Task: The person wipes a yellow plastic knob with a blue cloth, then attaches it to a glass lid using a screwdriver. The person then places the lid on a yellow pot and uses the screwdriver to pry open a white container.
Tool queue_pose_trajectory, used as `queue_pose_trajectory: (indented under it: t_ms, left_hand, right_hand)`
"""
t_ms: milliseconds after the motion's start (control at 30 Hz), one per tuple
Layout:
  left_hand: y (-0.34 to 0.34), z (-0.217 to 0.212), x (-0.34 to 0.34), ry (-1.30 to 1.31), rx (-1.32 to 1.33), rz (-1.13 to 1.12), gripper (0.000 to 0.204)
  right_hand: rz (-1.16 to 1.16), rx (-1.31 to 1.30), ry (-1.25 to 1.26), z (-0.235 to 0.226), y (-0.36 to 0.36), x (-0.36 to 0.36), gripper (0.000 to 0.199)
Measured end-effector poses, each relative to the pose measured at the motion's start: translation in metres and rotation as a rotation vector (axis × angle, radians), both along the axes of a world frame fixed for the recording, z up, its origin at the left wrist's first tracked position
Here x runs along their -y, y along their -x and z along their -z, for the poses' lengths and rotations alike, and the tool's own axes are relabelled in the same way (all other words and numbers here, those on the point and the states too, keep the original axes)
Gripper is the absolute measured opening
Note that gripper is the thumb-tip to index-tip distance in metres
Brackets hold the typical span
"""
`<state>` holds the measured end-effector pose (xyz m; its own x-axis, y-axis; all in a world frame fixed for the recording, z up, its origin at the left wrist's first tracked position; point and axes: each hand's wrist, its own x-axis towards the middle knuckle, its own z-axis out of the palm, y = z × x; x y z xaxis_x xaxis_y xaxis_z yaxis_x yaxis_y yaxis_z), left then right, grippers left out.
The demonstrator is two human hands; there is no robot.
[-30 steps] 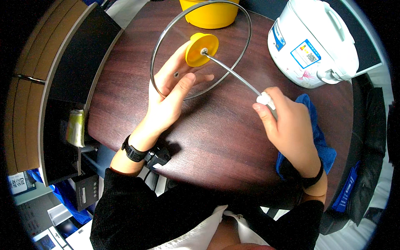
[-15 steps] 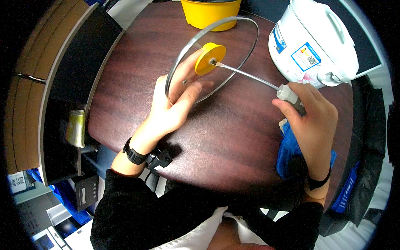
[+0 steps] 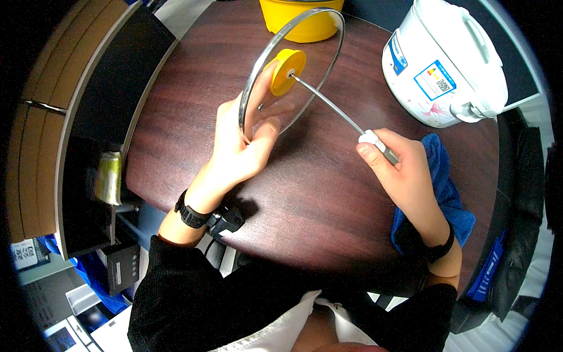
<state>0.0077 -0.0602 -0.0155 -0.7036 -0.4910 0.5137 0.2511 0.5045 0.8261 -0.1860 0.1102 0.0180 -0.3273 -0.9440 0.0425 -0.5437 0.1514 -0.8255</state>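
Observation:
My left hand [image 3: 237,146] is closed on the lower rim of a clear glass pot lid [image 3: 255,66], which stands tilted nearly on edge above the table. Some of its fingers show through the glass. At the lid's middle is a round yellow knob [image 3: 281,81]. A screwdriver [image 3: 333,105] meets the centre of that knob with its tip. My right hand [image 3: 404,170] grips the screwdriver's pale grey handle, thumb along the near side. The screw itself is too small to make out.
A yellow pot [image 3: 299,30] stands at the table's far edge, behind the lid. The white rice cooker [image 3: 404,88] is at the far right. Beside my right forearm lies a blue cloth [image 3: 438,161]. A dark shelf unit [image 3: 108,88] flanks the brown table [image 3: 305,193] on the left.
My right hand has moved left, and the screwdriver handle points more toward me. The lid and knob have shifted slightly left and away. More of the blue cloth shows.

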Motion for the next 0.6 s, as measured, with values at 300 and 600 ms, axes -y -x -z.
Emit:
queue_pose_trajectory:
  t_ms: [300, 600]
  left_hand:
    - [0.004, 0.000, -0.001, 0.115, -0.023, -0.122, 0.071]
    - [0.003, -0.001, 0.001, 0.098, 0.006, -0.117, 0.069]
  right_hand:
    - [-0.126, 0.890, -0.318, 0.003, 0.002, 0.001, 0.035]
    - [-0.238, 1.305, -0.441, 0.002, 0.012, 0.000, 0.042]
